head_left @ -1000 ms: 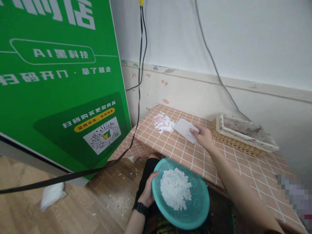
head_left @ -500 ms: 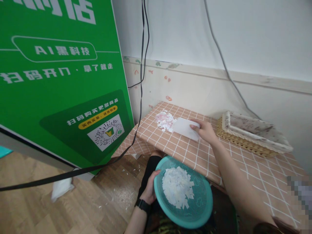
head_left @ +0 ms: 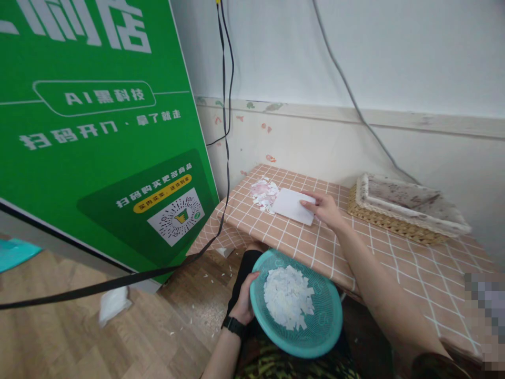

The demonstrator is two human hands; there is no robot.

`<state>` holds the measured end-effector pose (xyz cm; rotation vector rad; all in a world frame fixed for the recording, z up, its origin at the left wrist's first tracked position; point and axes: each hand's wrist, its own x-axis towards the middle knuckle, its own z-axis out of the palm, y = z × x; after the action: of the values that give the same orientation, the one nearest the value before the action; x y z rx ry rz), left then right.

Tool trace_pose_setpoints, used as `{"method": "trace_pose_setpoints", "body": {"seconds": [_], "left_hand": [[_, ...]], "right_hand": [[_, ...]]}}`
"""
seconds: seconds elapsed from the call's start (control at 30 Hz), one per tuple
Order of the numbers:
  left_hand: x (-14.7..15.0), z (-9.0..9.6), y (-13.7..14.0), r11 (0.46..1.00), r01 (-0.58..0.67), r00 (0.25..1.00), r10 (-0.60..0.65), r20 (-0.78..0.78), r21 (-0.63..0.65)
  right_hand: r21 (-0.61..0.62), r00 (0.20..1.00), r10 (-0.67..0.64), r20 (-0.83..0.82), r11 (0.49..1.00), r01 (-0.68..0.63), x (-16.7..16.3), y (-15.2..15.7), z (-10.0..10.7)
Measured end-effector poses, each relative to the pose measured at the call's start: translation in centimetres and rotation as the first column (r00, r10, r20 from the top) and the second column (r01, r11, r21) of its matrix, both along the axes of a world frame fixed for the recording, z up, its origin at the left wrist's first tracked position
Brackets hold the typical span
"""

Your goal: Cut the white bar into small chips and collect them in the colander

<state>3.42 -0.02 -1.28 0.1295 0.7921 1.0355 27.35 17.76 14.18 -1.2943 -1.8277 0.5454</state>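
My left hand (head_left: 245,301), with a dark watch on its wrist, grips the rim of a teal plastic basket (head_left: 327,329). Many torn white paper scraps (head_left: 287,297) lie heaped inside it. Over the checked table, my right hand (head_left: 322,206) pinches the right edge of a white card (head_left: 292,205) between thumb and fingers. The card's left edge touches or lies very near a small pile of white and pink paper scraps (head_left: 263,193) on the tablecloth. Some fingers of each hand are hidden, behind the card and under the basket.
A wicker basket (head_left: 394,223) with a cloth lining stands at the back right of the table (head_left: 335,252). A big green sign panel (head_left: 118,131) rises on the left. A black strap (head_left: 158,271) hangs across. A white plastic bag (head_left: 113,305) and scraps lie on the floor.
My right hand and the card have shifted slightly left toward the scrap pile. The view has also moved a little. The left hand keeps its hold on the teal basket.
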Motion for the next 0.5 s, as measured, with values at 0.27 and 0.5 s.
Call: {"method": "trace_pose_setpoints", "body": {"seconds": [0.27,0.5], "left_hand": [[0.1,0.1,-0.1,0.999,0.011,1.0,-0.012,0.017,0.039],[0.0,-0.5,0.0,0.999,0.006,0.999,-0.007,0.035,0.045]], "right_hand": [[0.132,0.973,-0.214,0.086,0.971,0.202,0.5,0.8,-0.3],[0.084,0.982,-0.184,0.049,0.98,0.18,1.2,1.1,-0.8]]}}
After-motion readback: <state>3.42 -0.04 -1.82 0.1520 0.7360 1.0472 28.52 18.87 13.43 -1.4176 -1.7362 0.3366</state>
